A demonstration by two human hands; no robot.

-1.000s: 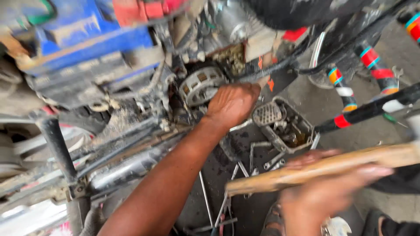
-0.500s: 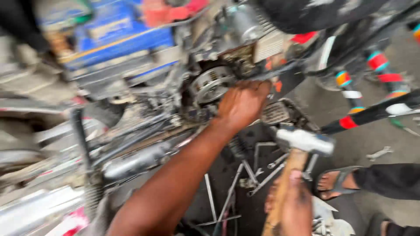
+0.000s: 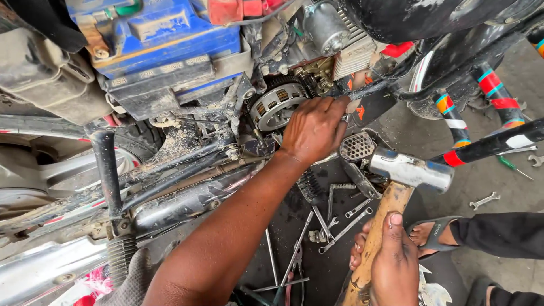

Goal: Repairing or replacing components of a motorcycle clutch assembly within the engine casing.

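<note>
Wooden-handled hammer (image 3: 391,198) gripped in right hand (image 3: 391,266), fingers wrapped round shaft, steel head up and level beside perforated metal cover (image 3: 357,146). Left hand (image 3: 314,129) pressed against exposed clutch assembly (image 3: 277,105) on motorcycle engine, fingers curled; whether gripping anything not discernible. Blue battery (image 3: 164,39) above and left of clutch. Spanners (image 3: 334,218) scattered on dark floor beneath forearm. Sandalled foot (image 3: 430,232) just right of hammer handle.

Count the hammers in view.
1. The hammer is upright in the right hand, its steel head beside the left hand at the engine. Others may be hidden.
</note>
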